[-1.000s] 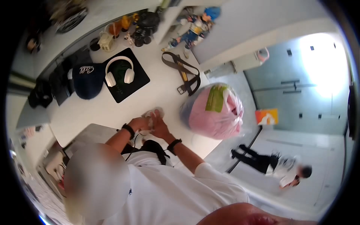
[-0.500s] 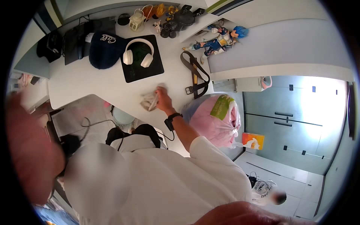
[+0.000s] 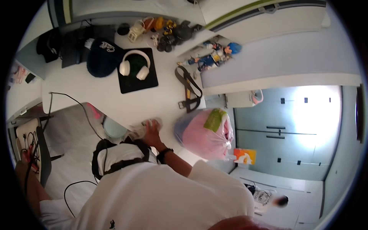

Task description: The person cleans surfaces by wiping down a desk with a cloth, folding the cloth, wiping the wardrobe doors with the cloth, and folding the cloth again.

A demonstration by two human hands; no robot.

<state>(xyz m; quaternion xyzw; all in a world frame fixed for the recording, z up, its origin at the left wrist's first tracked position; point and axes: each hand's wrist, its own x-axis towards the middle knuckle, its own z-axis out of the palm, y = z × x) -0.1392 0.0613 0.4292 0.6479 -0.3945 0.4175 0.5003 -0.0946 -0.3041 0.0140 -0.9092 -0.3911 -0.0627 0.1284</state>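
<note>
My right hand point(image 3: 152, 133) is closed on a crumpled, pale, see-through item point(image 3: 138, 131), perhaps a plastic bag, at the front edge of the white table point(image 3: 126, 107). A black band circles that wrist. To the right of this hand sits a clear bag point(image 3: 207, 134) full of pink fabric with a green label. Only my left forearm shows at the lower left edge, beside a chair point(image 3: 46, 161) with cables and red-handled things on it; the hand itself is out of sight.
White headphones point(image 3: 141, 73) lie on a black mat point(image 3: 128, 86) beside a dark blue cap point(image 3: 100, 61). A brown belt point(image 3: 188, 88) lies near the table's right end. Figurines point(image 3: 214, 57) stand behind. Another person point(image 3: 264, 197) is at the lower right.
The crumpled item was between both hands, then in my right hand alone; both have since moved to the table's front edge. My left arm has swung away to the left.
</note>
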